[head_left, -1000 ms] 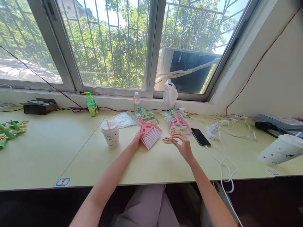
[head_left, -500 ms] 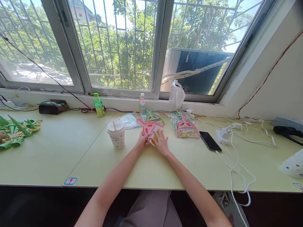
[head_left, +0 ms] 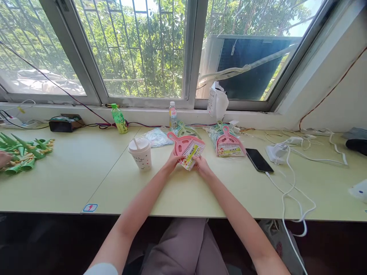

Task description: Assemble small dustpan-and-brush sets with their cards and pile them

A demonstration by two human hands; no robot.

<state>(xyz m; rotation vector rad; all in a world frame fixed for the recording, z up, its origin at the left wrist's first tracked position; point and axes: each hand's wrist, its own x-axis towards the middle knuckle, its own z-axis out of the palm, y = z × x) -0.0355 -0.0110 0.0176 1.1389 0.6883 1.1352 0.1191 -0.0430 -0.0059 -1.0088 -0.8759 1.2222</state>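
Note:
Between my two hands is a pink mini dustpan and brush set (head_left: pixel 186 146) with a yellow-green printed label across its lower part. My left hand (head_left: pixel 172 160) grips its lower left edge, fingers closed. On the lower right, my right hand (head_left: pixel 201 165) pinches the set by the label's edge. Just behind lies a green dustpan set (head_left: pixel 186 130). Farther right is a stack of dustpan sets with a pink one (head_left: pixel 229 144) on top and green ones beneath. Clear plastic bags (head_left: pixel 157 137) lie to the left of the held set.
A lidded paper cup (head_left: pixel 141 154) with a straw stands left of my hands. To the right are a phone (head_left: pixel 259 160), a charger block (head_left: pixel 277 153) and white cables. Bottles (head_left: pixel 119 119) stand by the window. At far left, another person's hand (head_left: pixel 5 158) touches green cone-shaped items (head_left: pixel 28 152).
My right hand has gone from lying spread over the label to pinching its lower right edge. More of the label shows now. The view has tilted down slightly.

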